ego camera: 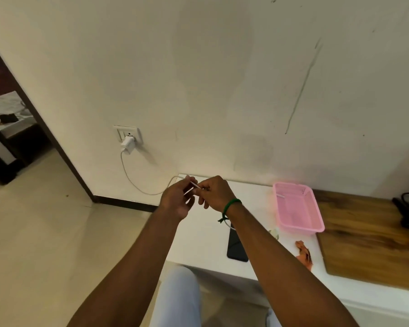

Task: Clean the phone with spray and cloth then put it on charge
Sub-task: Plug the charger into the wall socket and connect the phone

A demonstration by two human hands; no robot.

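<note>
A: Where did my one view sit?

B: On the person's head, wide-angle, looking forward and down. I saw both forearms reach away from the lens, the left hand [175, 199] and right hand [214, 193] meeting near centre frame.

A: Facing what?

B: A pale wall [222, 79] filling the upper half, with the white table [198, 244] close below and the floor [45, 232] at left. Straight edges bowed toward the borders.

A: Any second view to compare?

B: None; I logged this single view only.
</note>
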